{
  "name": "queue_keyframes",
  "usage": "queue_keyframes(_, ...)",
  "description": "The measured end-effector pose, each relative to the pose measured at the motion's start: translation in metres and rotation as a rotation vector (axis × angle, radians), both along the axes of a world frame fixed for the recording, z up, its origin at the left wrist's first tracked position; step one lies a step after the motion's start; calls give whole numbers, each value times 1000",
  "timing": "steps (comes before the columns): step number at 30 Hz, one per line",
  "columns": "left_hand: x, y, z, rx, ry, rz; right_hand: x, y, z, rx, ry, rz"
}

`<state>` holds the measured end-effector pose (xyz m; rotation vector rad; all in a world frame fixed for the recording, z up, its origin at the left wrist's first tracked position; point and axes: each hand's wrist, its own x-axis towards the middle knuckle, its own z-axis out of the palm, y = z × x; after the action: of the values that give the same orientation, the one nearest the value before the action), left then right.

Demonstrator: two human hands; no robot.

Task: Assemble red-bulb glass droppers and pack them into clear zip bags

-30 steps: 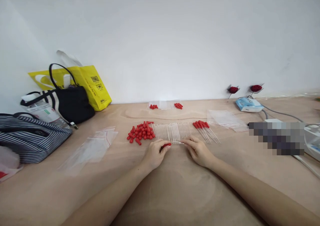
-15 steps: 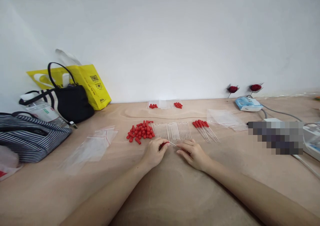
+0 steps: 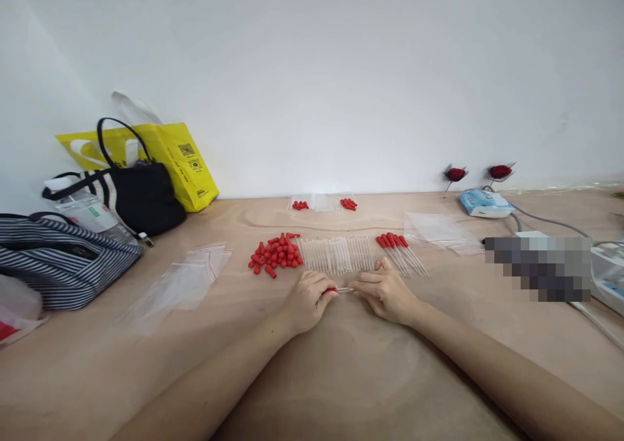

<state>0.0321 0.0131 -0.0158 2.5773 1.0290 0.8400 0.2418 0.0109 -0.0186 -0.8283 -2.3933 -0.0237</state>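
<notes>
My left hand is closed on a red rubber bulb, mostly hidden by the fingers. A thin clear dropper tube runs from the bulb to my right hand, whose fingertips pinch its other end. Just beyond my hands lies a row of clear dropper tubes, side by side. A pile of loose red bulbs is at the left end of that row. To its right, several droppers with red bulbs fitted lie slanted together.
Clear zip bags lie at left, and more clear bags at right. Small bagged red bulbs are by the wall. A yellow bag, black handbag and striped bag stand left. A blue tissue pack sits right.
The tube between my hands has turned from slanted to nearly level. My right hand has shifted slightly right, and its fingers have curled more. The view has moved a little.
</notes>
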Motion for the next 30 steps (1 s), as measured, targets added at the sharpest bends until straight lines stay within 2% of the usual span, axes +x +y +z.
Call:
queue_keyframes(7,1,-2,-1,73,57,-71,-3,-3,1,39,-14,-21)
queue_keyframes(19,2,-2,1,88,35,-100,-16,-5,-12,-71,3,-47)
queue_keyframes(30,0,2,4,-11,-34,4,-9,-1,-7,-135,20,-95)
